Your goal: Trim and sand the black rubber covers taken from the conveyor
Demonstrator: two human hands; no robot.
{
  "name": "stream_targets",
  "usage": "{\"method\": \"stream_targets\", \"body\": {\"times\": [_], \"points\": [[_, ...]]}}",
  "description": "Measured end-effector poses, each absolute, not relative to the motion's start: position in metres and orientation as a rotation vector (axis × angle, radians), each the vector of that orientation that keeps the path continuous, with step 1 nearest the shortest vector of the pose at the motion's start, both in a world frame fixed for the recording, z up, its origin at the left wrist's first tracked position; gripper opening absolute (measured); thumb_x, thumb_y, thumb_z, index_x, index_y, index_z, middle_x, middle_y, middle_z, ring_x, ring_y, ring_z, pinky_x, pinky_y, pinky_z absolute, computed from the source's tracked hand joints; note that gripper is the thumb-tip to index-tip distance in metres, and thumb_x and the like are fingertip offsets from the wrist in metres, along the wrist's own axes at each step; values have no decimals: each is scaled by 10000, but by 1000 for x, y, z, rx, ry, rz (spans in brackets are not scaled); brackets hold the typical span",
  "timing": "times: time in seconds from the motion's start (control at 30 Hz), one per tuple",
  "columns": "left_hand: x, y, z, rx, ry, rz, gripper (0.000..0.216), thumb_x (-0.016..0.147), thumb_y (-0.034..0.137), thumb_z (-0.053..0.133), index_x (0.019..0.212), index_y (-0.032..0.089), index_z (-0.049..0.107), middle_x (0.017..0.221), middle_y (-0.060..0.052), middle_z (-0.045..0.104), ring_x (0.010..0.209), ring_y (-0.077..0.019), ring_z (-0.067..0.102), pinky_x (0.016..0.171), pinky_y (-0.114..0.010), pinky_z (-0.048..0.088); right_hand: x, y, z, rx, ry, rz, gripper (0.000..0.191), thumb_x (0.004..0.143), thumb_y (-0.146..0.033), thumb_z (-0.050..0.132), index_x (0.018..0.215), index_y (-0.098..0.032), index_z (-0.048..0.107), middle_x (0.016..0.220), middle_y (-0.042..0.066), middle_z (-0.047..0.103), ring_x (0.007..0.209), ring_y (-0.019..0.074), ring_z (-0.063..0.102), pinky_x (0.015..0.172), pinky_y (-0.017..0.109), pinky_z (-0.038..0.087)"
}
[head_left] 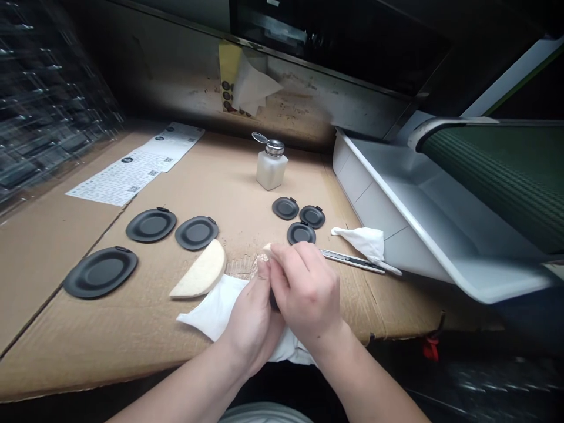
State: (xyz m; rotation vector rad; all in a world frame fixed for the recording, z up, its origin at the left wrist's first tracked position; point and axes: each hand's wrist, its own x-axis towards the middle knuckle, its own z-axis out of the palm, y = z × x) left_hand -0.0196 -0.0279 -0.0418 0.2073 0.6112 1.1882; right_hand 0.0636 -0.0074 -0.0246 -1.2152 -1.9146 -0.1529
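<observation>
My two hands meet close to the table's front edge. My left hand (253, 323) is closed around a dark object (274, 301), mostly hidden between the palms, so its kind does not show. In the pinched fingers of my right hand (308, 288) is a small cream-coloured piece (267, 249), its tip sticking out past the fingertips. Left of the hands lies a cream half-round pad (202, 271), overlapping a white cloth (215, 308) that runs under my hands. Beyond my right hand are three small black lids (301, 233); farther left lie three larger black lids (101, 271).
A cardboard sheet (238, 176) covers the table. On it stand a pump bottle (270, 170) with its cap flipped up and printed label sheets (127, 173). At right are a utility knife (352, 260), a crumpled white cloth (363, 239), a grey bin (396, 205) and a green conveyor belt (506, 176).
</observation>
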Motion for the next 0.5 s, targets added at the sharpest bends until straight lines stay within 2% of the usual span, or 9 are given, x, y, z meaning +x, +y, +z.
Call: {"method": "stream_targets", "body": {"times": [0.1,0.17,0.3,0.5], "points": [[-20,-27,-42,216,554,1218,378,890,401,388,1048,153,626,960,-80,660,1006,-220,569,914,-358,430,74,-9,-9,-1158,-1781,42,149,793,-119,558,927,-164,606,814,31,627,775,133,571,725,261,483],[-21,-26,-41,229,517,1205,406,899,425,340,1028,164,623,948,-66,653,1002,-221,568,918,-370,426,83,-15,-5,-1157,-1730,45,194,776,-107,584,957,-178,593,852,21,635,801,127,580,753,257,480],[-22,-24,-41,227,530,1180,461,903,451,293,987,149,631,955,-76,655,1056,-223,538,952,-353,391,89,-23,-17,-1143,-1945,-22,230,780,-103,578,999,-171,590,829,29,646,742,134,570,692,268,478],[-25,-25,-42,224,597,1152,476,880,488,333,1027,144,627,1017,-88,655,1099,-237,519,1002,-356,330,76,-28,-36,-1071,-2067,-147,228,793,-102,546,1014,-117,599,752,60,629,693,148,544,615,275,460]]}}
